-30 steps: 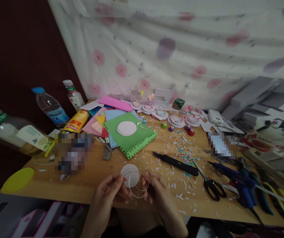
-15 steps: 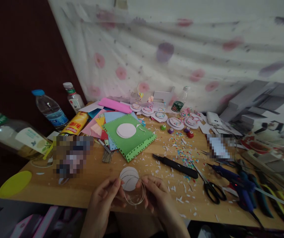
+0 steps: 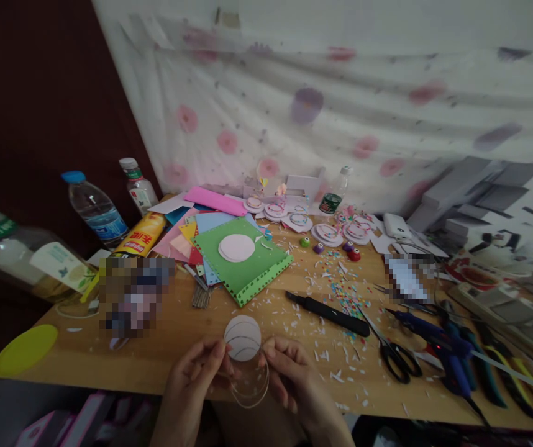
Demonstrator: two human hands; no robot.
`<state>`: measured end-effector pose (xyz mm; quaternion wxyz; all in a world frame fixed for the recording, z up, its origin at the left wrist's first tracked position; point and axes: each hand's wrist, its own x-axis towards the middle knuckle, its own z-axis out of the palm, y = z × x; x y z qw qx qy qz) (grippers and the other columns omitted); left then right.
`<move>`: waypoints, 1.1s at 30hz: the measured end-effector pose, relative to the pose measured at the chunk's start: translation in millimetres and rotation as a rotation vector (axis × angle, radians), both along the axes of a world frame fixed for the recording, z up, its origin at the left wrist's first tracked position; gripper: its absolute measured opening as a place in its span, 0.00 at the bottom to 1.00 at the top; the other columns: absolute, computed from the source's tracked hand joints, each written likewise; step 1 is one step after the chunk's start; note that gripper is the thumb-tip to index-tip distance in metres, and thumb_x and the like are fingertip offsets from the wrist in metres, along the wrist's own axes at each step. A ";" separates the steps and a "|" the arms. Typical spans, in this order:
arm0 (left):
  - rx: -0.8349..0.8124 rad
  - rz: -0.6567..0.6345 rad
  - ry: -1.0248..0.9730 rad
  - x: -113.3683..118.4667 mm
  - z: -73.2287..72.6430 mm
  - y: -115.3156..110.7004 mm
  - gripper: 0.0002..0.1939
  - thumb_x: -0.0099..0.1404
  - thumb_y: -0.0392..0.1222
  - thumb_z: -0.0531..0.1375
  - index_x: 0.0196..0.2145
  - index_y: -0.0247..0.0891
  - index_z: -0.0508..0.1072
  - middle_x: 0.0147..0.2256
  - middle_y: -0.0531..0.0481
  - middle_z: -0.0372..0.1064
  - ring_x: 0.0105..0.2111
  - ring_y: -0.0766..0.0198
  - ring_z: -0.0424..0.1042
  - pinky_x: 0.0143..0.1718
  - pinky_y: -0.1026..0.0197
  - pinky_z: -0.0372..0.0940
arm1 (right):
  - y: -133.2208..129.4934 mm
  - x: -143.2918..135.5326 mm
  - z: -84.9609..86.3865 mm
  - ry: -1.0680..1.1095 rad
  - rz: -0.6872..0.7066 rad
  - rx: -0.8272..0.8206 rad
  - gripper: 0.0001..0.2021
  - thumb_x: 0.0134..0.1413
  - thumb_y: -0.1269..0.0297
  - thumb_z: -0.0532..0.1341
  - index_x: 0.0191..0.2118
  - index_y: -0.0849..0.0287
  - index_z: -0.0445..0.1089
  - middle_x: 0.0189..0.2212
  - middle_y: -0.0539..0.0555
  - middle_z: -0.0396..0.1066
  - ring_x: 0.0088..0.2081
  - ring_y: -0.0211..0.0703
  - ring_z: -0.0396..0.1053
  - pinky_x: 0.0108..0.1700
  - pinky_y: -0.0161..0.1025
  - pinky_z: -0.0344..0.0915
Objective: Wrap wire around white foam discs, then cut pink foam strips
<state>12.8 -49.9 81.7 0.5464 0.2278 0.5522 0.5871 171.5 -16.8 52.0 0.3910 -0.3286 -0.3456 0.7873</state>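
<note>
Between my hands hangs a coil of thin, pale wire, its loops spread apart. My left hand pinches it at the left between thumb and forefinger. On the other side, the thumb and forefinger of my right hand are closed on the wire too, the remaining fingers curled. Just beyond my fingertips is a white paper disc, crossed by curved wire lines. A black, pen-shaped tool lies right of the disc, and black-handled scissors lie farther right.
Green paper carries white discs. Paper scraps and coloured beads litter the wood. A blue glue gun and pliers occupy the right. Bottles stand left; beaded rings lie on discs at the back.
The wire loops now hang lower and spread wider between my hands. Both hands keep their pinch, with little shift. The view has tilted slightly.
</note>
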 end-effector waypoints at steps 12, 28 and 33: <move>0.040 -0.224 0.059 -11.1 -12.3 -0.3 0.24 0.53 0.64 0.70 0.31 0.38 0.77 0.19 0.55 0.70 0.21 0.65 0.71 0.25 0.66 0.68 | 0.7 -4.6 -12.1 -0.011 0.069 -0.034 0.24 0.48 0.42 0.71 0.25 0.60 0.69 0.07 0.40 0.57 0.08 0.24 0.44 0.11 0.25 0.37; 0.175 -0.489 0.308 -26.3 -10.5 -11.8 0.19 0.68 0.59 0.58 0.31 0.41 0.73 0.27 0.53 0.71 0.28 0.64 0.69 0.31 0.66 0.63 | -1.3 -21.4 -14.7 0.047 0.246 -0.073 0.23 0.46 0.45 0.73 0.24 0.62 0.71 0.12 0.44 0.66 0.11 0.25 0.54 0.12 0.25 0.44; 0.116 -0.478 0.302 -23.2 -9.5 -18.2 0.21 0.68 0.63 0.56 0.33 0.42 0.69 0.28 0.55 0.67 0.29 0.65 0.66 0.32 0.66 0.61 | -1.2 -22.4 -12.5 0.096 0.268 -0.084 0.23 0.41 0.47 0.75 0.21 0.63 0.70 0.14 0.45 0.66 0.13 0.25 0.57 0.14 0.24 0.49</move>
